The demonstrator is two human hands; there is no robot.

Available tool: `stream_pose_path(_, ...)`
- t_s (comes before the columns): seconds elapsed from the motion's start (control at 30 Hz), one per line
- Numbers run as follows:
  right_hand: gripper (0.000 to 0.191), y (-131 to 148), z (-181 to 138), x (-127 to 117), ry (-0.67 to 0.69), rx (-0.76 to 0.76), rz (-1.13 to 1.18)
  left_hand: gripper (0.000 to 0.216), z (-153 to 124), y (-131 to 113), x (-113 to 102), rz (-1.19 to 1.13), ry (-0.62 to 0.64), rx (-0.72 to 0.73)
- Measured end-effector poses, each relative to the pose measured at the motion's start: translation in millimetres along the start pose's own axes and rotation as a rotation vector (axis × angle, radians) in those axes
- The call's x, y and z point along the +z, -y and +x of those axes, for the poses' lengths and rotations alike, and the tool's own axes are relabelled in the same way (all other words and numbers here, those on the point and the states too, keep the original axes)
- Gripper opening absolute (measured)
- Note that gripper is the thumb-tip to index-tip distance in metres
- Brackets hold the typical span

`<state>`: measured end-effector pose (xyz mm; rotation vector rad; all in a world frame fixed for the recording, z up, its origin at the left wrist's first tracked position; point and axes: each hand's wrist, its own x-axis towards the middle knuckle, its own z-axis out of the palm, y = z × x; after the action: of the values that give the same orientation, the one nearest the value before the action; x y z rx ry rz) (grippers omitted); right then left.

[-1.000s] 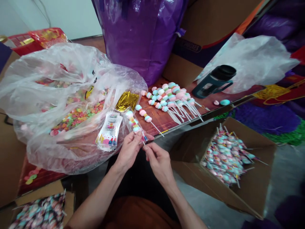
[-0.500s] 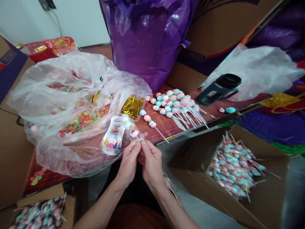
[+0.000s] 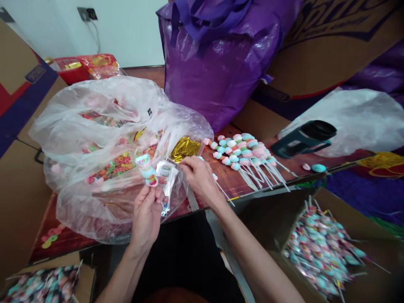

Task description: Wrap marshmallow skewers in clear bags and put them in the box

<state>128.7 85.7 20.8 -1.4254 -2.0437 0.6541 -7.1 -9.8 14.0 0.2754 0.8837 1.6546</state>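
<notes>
My left hand (image 3: 147, 210) is closed on a bagged marshmallow skewer (image 3: 147, 171), held upright in front of the big clear bag. My right hand (image 3: 198, 176) reaches forward over the table with its fingers pinched near the bundle of gold twist ties (image 3: 185, 148). I cannot make out whether anything is in that pinch. A stack of small printed sleeves (image 3: 167, 174) lies between my hands. Several bare marshmallow skewers (image 3: 241, 151) lie in a row to the right.
A large clear plastic bag (image 3: 104, 139) of coloured ring candies covers the left of the red table (image 3: 227, 181). A dark mug (image 3: 304, 138) lies on its side at the right. A cardboard box (image 3: 322, 248) holds wrapped skewers. A purple bag (image 3: 221, 63) stands behind.
My hands have parted. The left has lifted the bagged skewer up and left. The right has let go of the stick and reached forward to the gold twist ties. The view has tilted up.
</notes>
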Motion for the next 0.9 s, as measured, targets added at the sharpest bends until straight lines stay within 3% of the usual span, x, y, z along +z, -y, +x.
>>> stream_pose_path(0.07, 0.024, -8.6, 27.8, 8.8, -0.049, 0.025, -0.22, 0.027, 1.7, -1.7, -2.6, -0.004, -0.002, -0.056)
stream_pose_path(0.17, 0.028, -18.8, 54.9, 23.3, 0.015, -0.003, -0.464, 0.028, 2.2, -1.3, -5.6, 0.002, 0.006, -0.103)
stream_pose_path(0.3, 0.029, -29.3, 64.5, 30.2, 0.069, -0.082, -0.563, 0.028, 2.9, 0.4, -9.0, 0.004, 0.016, -0.123)
stream_pose_path(0.4, 0.025, -37.4, 61.9, 28.2, 0.026, -0.134, -0.497, 0.028, 3.5, 1.4, -10.0, -0.008, 0.023, -0.126)
stream_pose_path(0.67, 0.017, -55.3, 58.2, 27.2, -0.319, -0.31, -0.098, 0.03, -0.6, 3.2, 0.2, 0.021, 0.066, -0.123)
stream_pose_path(0.9, 0.019, -57.4, 63.7, 19.9, -0.433, -0.241, 0.03, 0.035, -2.4, 6.4, 1.4, 0.041, 0.046, -0.161)
